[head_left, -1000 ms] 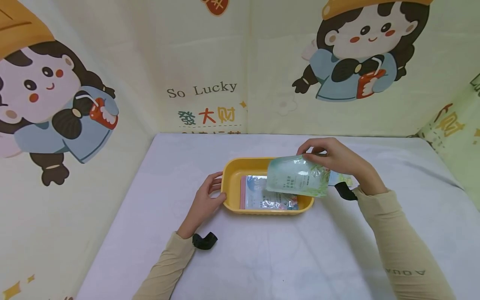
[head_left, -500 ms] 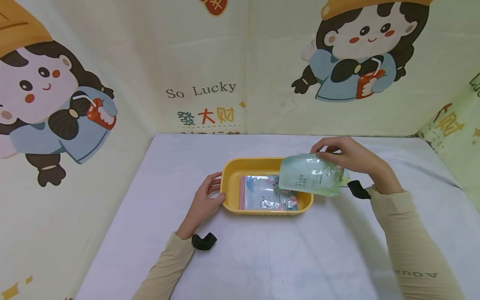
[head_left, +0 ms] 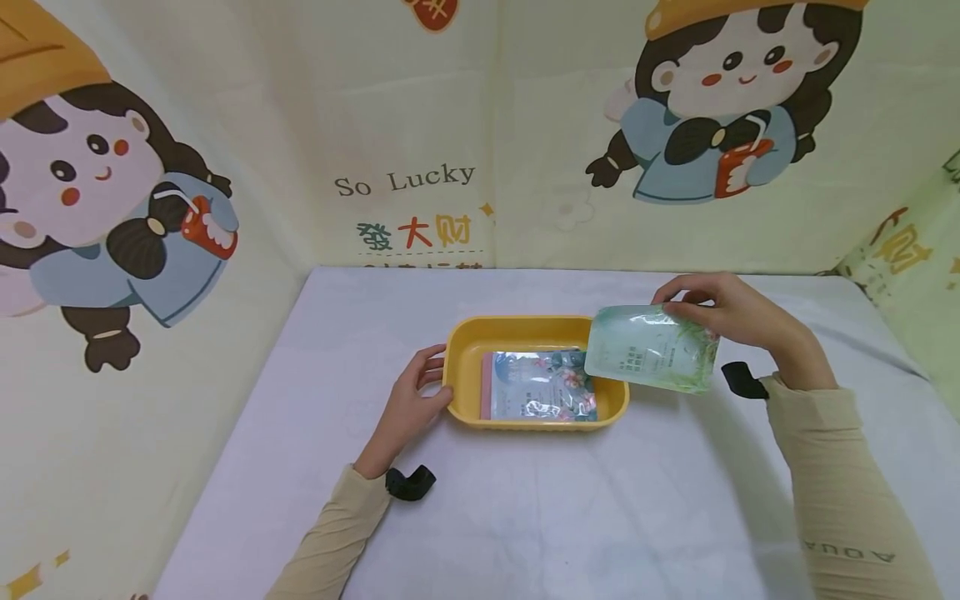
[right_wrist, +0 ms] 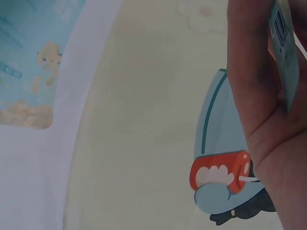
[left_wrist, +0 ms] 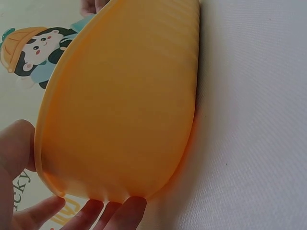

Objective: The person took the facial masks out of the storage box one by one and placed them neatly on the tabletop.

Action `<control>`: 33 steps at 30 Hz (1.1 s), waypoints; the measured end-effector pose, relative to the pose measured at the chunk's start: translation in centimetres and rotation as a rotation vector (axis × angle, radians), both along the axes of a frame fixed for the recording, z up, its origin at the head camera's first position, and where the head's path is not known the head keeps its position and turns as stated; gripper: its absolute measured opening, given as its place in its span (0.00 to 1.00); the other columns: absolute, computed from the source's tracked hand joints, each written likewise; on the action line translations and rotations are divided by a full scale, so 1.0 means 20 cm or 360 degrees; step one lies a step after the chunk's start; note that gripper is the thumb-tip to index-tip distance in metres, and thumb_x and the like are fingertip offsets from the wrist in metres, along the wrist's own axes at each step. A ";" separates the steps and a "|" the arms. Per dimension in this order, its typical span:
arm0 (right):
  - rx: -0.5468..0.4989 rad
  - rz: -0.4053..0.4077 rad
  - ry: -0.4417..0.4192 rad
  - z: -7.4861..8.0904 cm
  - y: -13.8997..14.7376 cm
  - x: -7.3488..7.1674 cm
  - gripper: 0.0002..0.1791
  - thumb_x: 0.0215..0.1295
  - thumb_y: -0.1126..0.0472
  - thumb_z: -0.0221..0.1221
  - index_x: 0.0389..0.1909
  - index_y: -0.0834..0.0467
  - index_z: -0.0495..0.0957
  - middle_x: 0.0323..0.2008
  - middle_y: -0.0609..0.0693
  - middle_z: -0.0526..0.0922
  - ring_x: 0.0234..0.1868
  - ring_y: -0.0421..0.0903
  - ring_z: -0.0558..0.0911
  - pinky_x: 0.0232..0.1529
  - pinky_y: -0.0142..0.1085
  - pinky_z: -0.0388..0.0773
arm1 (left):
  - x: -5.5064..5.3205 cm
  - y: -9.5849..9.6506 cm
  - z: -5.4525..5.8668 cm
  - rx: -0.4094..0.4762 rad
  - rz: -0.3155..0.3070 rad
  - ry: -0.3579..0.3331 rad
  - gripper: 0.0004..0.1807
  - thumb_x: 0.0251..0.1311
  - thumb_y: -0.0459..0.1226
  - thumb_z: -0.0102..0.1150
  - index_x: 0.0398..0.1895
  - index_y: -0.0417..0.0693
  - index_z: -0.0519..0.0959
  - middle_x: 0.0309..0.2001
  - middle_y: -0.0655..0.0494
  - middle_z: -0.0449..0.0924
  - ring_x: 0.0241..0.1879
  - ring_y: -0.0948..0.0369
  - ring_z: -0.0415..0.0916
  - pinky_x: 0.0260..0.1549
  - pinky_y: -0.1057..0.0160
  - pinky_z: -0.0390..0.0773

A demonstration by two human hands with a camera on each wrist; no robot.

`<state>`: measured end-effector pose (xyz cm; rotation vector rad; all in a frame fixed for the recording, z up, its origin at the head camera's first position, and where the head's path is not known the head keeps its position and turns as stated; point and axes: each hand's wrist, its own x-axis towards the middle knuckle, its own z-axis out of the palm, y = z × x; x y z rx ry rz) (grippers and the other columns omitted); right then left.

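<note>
A shallow yellow tray (head_left: pixel 467 375) sits on the white table. Inside lies a flat glossy blue floral sachet (head_left: pixel 536 387), with a pink edge showing at its left. My left hand (head_left: pixel 408 408) holds the tray's left end; in the left wrist view its fingertips (left_wrist: pixel 134 211) press the outer wall and its thumb is at the rim. A pale green sachet (head_left: pixel 648 346) hangs tilted over the tray's right end, its top edge pinched by my right hand (head_left: pixel 738 312). In the right wrist view, a light blue sachet (right_wrist: pixel 29 67) lies on the table, hidden in the head view.
White cloth (head_left: pixel 525 508) covers the table. A cream backdrop (head_left: pixel 540 225) with cartoon figures stands behind it and along both sides. Each wrist carries a small black mount (head_left: pixel 410 482).
My right hand has moved to the right with the green sachet, uncovering more of the blue floral sachet and covering the one lying beside the tray. My left hand and the tray have stayed put.
</note>
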<state>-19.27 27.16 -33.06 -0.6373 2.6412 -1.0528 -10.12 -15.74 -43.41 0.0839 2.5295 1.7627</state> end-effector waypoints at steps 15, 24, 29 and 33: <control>0.0090 -0.0115 0.0082 -0.02 0.15 0.00 0.09 0.62 0.58 0.57 0.43 0.49 0.79 0.40 0.48 0.78 0.33 0.45 0.76 0.22 0.35 0.75 | 0.00 0.01 0.02 0.0009 -0.0006 0.0006 0.30 0.53 0.31 0.57 0.61 0.56 0.65 0.54 0.50 0.72 0.52 0.56 0.72 0.47 0.57 0.76; 0.0159 -0.0164 0.0073 -0.04 0.23 0.00 0.10 0.62 0.58 0.57 0.44 0.51 0.79 0.40 0.49 0.77 0.32 0.43 0.75 0.22 0.34 0.74 | -0.01 0.00 -0.02 -0.0011 0.0017 0.0001 0.30 0.53 0.33 0.57 0.61 0.60 0.65 0.53 0.54 0.72 0.51 0.58 0.72 0.47 0.60 0.76; 0.0223 -0.0163 0.0114 -0.04 0.29 0.00 0.10 0.62 0.59 0.57 0.43 0.51 0.80 0.41 0.48 0.78 0.34 0.40 0.76 0.29 0.28 0.72 | 0.01 0.02 0.06 0.0007 0.0001 -0.0044 0.31 0.54 0.30 0.56 0.63 0.51 0.64 0.55 0.47 0.71 0.53 0.53 0.71 0.49 0.55 0.75; 0.0238 -0.0165 0.0126 -0.04 0.33 0.01 0.09 0.62 0.61 0.57 0.43 0.52 0.80 0.40 0.48 0.78 0.33 0.40 0.76 0.29 0.28 0.72 | 0.04 0.04 0.14 -0.0008 -0.0009 -0.0034 0.31 0.54 0.28 0.55 0.63 0.45 0.63 0.55 0.43 0.70 0.53 0.50 0.71 0.49 0.53 0.74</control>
